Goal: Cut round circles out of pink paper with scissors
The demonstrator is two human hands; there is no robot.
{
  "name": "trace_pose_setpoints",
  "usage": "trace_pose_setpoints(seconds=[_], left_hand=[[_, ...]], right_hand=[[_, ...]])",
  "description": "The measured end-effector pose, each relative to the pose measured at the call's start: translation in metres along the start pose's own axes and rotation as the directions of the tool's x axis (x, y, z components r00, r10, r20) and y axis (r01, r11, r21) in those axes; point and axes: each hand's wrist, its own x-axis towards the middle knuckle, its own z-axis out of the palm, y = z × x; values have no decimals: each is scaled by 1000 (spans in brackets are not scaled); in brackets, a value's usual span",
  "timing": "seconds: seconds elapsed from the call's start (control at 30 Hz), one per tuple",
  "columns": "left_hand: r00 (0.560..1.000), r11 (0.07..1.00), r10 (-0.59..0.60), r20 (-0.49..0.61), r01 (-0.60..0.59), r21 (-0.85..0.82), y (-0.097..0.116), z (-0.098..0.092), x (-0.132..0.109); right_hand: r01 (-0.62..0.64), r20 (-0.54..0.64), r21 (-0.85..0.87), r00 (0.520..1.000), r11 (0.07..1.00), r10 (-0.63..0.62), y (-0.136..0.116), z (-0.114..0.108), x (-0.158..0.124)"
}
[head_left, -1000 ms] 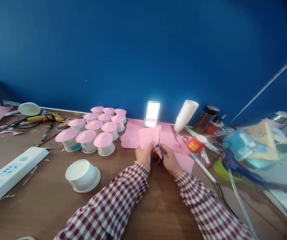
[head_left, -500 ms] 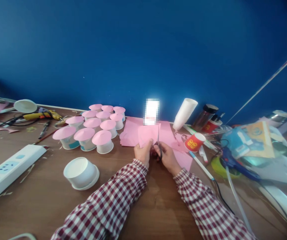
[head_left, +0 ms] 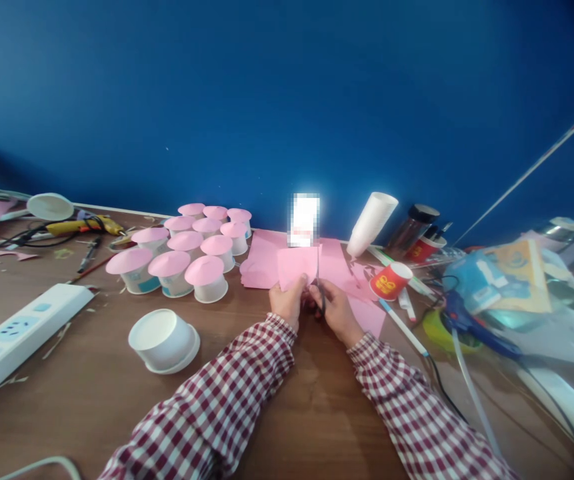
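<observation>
My left hand (head_left: 287, 301) pinches the lower edge of a square of pink paper (head_left: 295, 264), thumb on top. Close beside it, my right hand (head_left: 335, 312) is closed around the dark handles of a pair of scissors (head_left: 321, 297). The blades point away from me, along the right edge of the held paper. Behind lies a stack of pink sheets (head_left: 261, 261), partly covered by the hands and the held piece. Left of my hands stand several white paper cups with pink cone tops (head_left: 205, 272).
An upturned white bowl (head_left: 159, 333) sits front left, near a power strip (head_left: 24, 333). A yellow glue gun (head_left: 84, 227) lies at the far left. On the right are stacked white cups (head_left: 373, 223), a red paper cup (head_left: 391, 281), a marker (head_left: 403, 327) and a blue glue gun (head_left: 477, 330).
The view has tipped slightly, so most things sit a little higher in the picture. Both hands keep their hold on the paper and scissors, nearly still.
</observation>
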Motion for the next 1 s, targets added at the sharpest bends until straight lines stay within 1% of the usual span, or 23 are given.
trace_pose_setpoints(seconds=[0.17, 0.37, 0.7, 1.0], left_hand=[[1000, 1000, -5, 7, 5, 16, -1, 0, 0], [1000, 999, -10, 6, 9, 39, -1, -2, 0], [1000, 1000, -2, -12, 2, 13, -1, 0, -1], [1000, 1000, 8, -12, -7, 20, 1, -1, -1]], right_hand=[[-8, 5, 13, 1000, 1000, 8, -2, 0, 0], [-3, -3, -12, 1000, 1000, 3, -3, 0, 0], [-35, 0, -4, 999, 999, 35, -6, 0, -1], [-60, 3, 61, 998, 996, 60, -3, 1, 1]])
